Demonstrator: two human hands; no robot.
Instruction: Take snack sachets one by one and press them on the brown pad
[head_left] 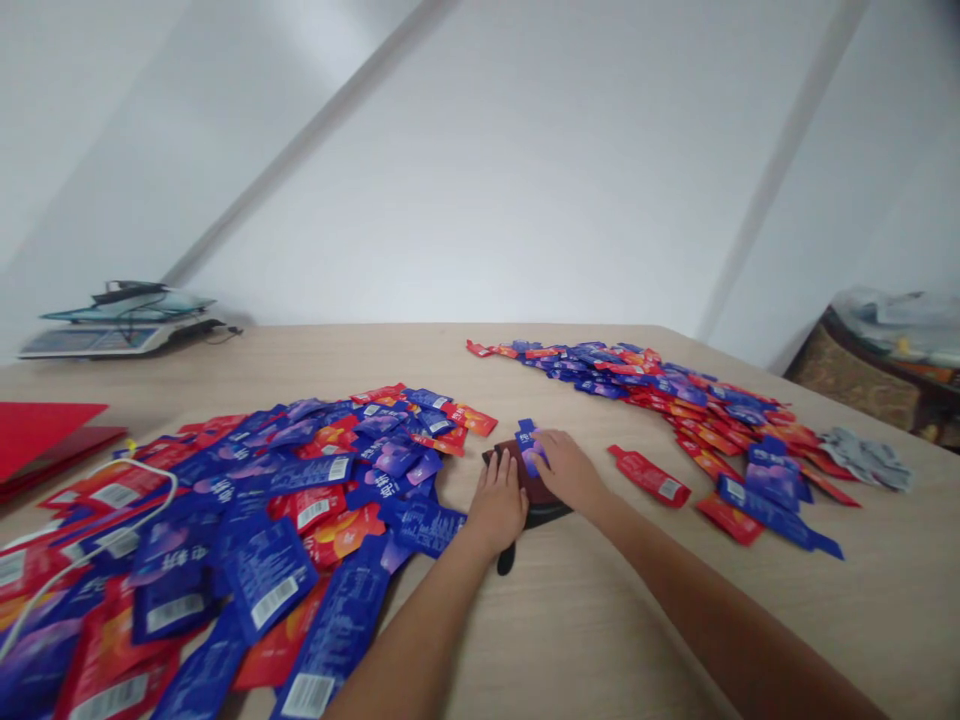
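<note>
In the middle of the table lies a small dark brown pad (538, 491) with a black edge. A blue and purple sachet (528, 440) rests on top of it, its narrow neck pointing away from me. My right hand (570, 470) has its thumb and fingers closed at the right side of this sachet. Flat on the pad's left part is my left hand (499, 503), its fingers stretched forward and holding nothing. A black rounded tab (506, 559) sticks out below the pad.
A large heap of blue and red sachets (300, 500) covers the left side, with a white cord (169, 490) across it. Another heap (637, 375) curves along the right, near a single red sachet (651, 475) and grey pieces (866, 458). A scale (120, 337) stands back left.
</note>
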